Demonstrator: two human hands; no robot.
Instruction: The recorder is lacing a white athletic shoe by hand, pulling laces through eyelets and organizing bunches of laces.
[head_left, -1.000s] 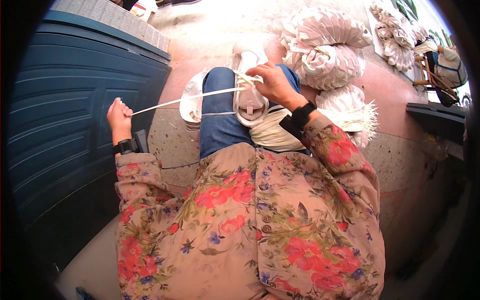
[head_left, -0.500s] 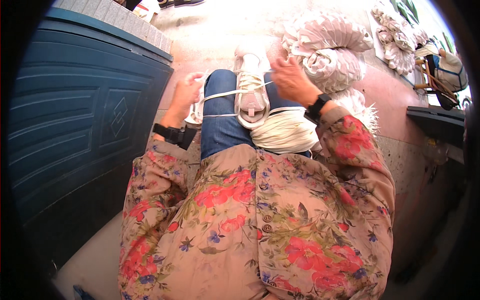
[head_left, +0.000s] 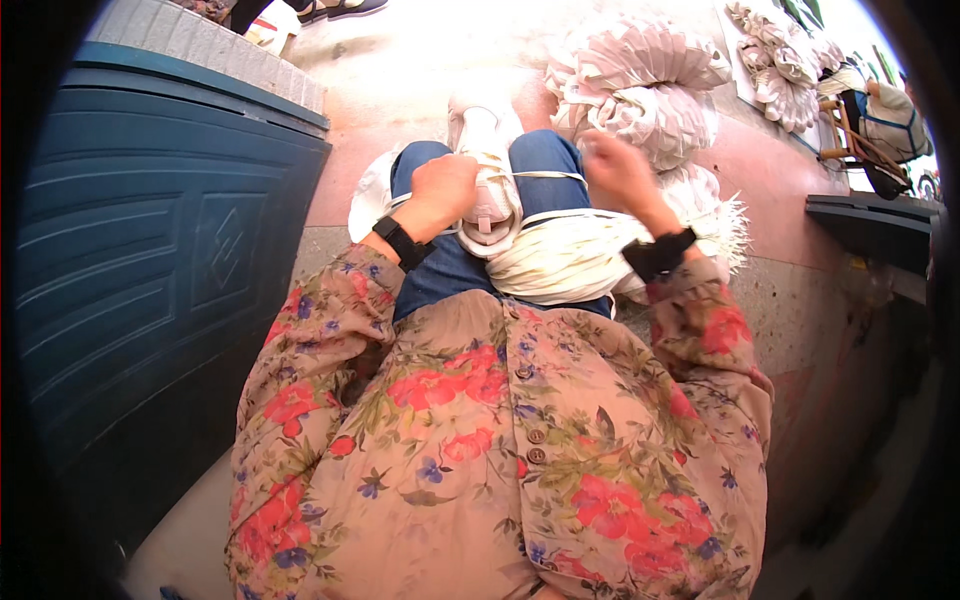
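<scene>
A white shoe upper (head_left: 488,208) with a pale tongue rests between my knees, its toe pointing away from me. My left hand (head_left: 445,192) is closed against the left side of its lacing; whatever its fingers grip is hidden. A white shoelace (head_left: 545,175) stretches from the eyelets over my right knee toward my right hand (head_left: 618,170). That hand is closed on the lace and a little blurred by motion. A thick bundle of cream shoelaces (head_left: 560,257) lies across my right thigh, held by a thin white band.
Stacked white shoe uppers (head_left: 640,85) are heaped on the floor beyond my right hand, with more piles (head_left: 785,75) farther right. A blue panelled door (head_left: 170,200) stands along the left. At the right are a wooden-framed chair (head_left: 865,130) and a dark ledge (head_left: 870,225).
My left hand has moved right, from the lace's loose end to the shoe upper's side. My right hand has moved outward to the right, drawing the lace with it.
</scene>
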